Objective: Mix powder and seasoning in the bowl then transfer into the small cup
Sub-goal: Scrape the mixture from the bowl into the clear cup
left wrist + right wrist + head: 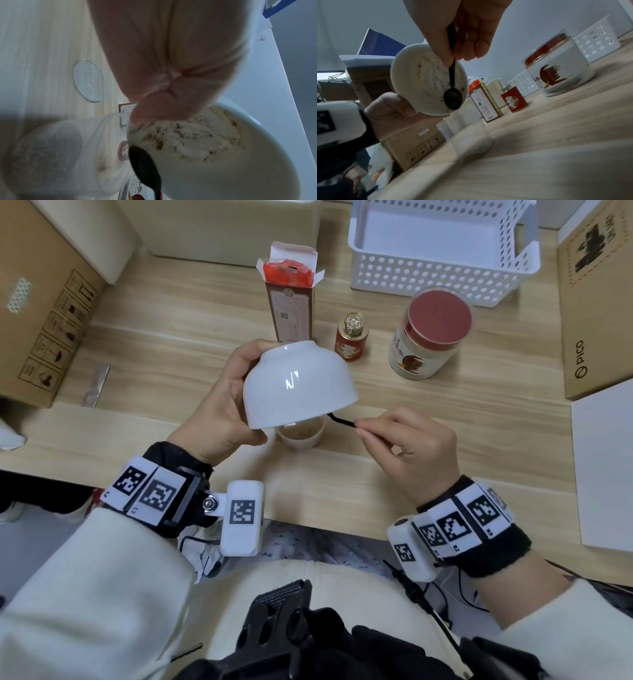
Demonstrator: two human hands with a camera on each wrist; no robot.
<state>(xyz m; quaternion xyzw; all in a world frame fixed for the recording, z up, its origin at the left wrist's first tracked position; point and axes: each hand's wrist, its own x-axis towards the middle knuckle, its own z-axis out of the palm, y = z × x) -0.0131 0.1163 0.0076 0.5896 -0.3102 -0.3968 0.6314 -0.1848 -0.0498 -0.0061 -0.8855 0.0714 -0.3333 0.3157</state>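
Note:
My left hand [226, 405] grips a white bowl [298, 385], tipped almost upside down above a small clear cup [301, 434] on the wooden table. Brownish powder lies in the cup. My right hand [404, 446] pinches the handle of a thin black spoon [342, 421]. In the right wrist view the spoon's head [453, 98] lies inside the bowl [412, 75] near its lower rim, with the cup [467, 135] just below. In the left wrist view the bowl's inside [197, 148] carries white powder with brown specks, and the spoon [144, 165] sits at its rim.
An open red-and-brown carton [291, 299], a small red bottle with a gold cap [352, 342] and a red-lidded jar [430, 335] stand behind the bowl. A white perforated basket [445, 251] is at the back right. Cardboard boxes [44, 313] flank both sides. A clear lid [88, 81] lies on the table.

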